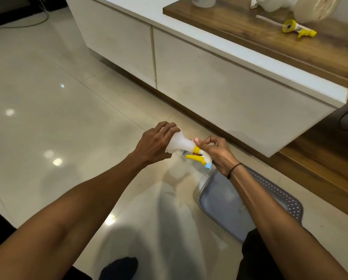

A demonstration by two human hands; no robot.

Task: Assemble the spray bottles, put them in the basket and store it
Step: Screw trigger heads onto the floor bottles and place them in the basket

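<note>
White plastic spray bottle (pixel 179 143), centre frame, tilted above the floor: body grasped in left hand (pixel 155 146), yellow collar pinched by right hand (pixel 217 154). Probably screwing on the trigger head; next, tightening fully. Grey basket (pixel 280 197) lower right. Spare trigger head (pixel 298 30) on wooden shelf (pixel 249 33), upper right.

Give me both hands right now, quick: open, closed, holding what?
Left hand: closed around the body of the white spray bottle.
Right hand: closed on the yellow trigger head at the bottle's neck.
</note>
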